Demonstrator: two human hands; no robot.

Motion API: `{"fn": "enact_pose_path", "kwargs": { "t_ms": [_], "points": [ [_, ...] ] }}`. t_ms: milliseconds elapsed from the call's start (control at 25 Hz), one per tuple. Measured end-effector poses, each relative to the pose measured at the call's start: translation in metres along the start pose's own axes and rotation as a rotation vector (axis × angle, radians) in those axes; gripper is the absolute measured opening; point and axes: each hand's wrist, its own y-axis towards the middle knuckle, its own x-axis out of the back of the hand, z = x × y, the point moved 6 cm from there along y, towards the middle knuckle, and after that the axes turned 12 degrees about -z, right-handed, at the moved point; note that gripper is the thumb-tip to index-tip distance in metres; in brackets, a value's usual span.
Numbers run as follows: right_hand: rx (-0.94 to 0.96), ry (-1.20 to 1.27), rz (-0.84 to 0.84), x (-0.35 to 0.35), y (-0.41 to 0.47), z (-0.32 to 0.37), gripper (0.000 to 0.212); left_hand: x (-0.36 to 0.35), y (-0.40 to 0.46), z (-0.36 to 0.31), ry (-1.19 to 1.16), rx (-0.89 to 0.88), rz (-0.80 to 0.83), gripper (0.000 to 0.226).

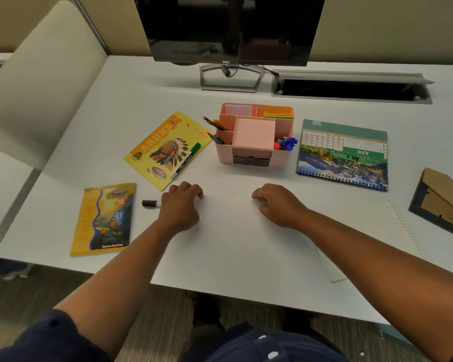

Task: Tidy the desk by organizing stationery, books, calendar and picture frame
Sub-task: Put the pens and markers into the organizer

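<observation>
Two hands rest on bench (233, 244), fingers loosely curled, holding nothing: left (179, 206), right (277, 205). Black marker (151, 203) half hidden behind left hand. Frame (443, 202) face-down, cut off right. Two books (104, 218), (165, 147); one green marker (186, 159), organizer (254, 134), calendar (343, 155).

Dark monitor (233, 27) on stand, open cable hatch (351, 87), grey partition (45, 82)

A white surface (246, 244) fills the middle. At its far edge stands a dark monitor (233, 27) on a grey stand (229, 78); right of the monitor lies an open cable tray (351, 87). Behind the monitor is a beige wall (390, 27), left of it a pale divider panel (45, 82). Below the near edge shows striped grey-brown carpet (50, 288).
</observation>
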Motion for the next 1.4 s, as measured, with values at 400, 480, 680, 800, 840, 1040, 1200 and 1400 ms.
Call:
{"fn": "enact_pose_path", "kwargs": {
  "t_ms": [400,480,680,800,840,1040,1200,1400],
  "points": [
    [-0.083,0.063,0.001,-0.006,0.002,0.003,0.043,0.003,0.003,-0.009,-0.312,-0.064,-0.007,0.035],
    [-0.087,0.13,0.006,-0.005,-0.002,0.012,0.044,0.014,0.005,-0.025,-0.55,0.099,-0.087,0.029],
    [-0.286,0.612,0.044,-0.003,-0.018,0.032,0.038,0.012,0.016,-0.046,-1.229,0.583,-0.13,0.028],
    [-0.353,0.801,-0.004,0.007,-0.024,0.037,0.025,0.003,0.016,-0.052,-1.596,0.796,-0.077,0.024],
    [-0.356,0.824,-0.055,0.013,-0.024,0.037,0.022,0.002,0.017,-0.054,-1.66,0.819,-0.073,0.024],
    [-0.245,0.738,-0.494,0.056,-0.025,0.028,0.014,0.013,0.026,-0.076,-1.211,0.522,-0.223,0.02],
    [-0.093,0.679,-0.778,0.105,-0.031,0.032,0.013,0.032,0.036,-0.11,-0.6,-0.058,-0.311,0.045],
    [0.024,0.457,-0.947,0.145,-0.019,0.024,0.023,0.027,0.046,-0.127,-0.249,-0.183,-0.223,0.068]
  ]
}}
